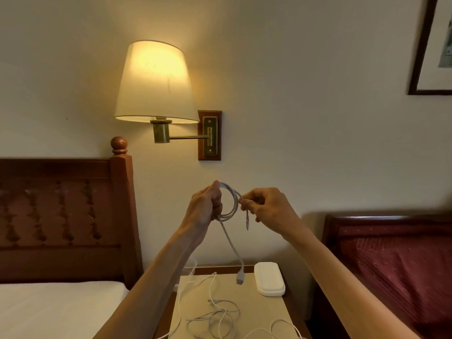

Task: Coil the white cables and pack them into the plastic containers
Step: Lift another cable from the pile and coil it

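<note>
White cable coil [231,204] gripped in left hand [204,209], right fingers [247,204] apparently pinching its end.

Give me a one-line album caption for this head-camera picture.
Left hand grips a coiled white cable; right hand pinches its end above the nightstand.

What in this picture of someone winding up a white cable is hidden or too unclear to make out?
- Head view: the clear plastic container is mostly hidden behind the left forearm.
- The loose white cables on the beige nightstand run off the bottom edge.
- The closed white lidded container hides its contents.
- The framed picture is cut by the right edge.
</note>
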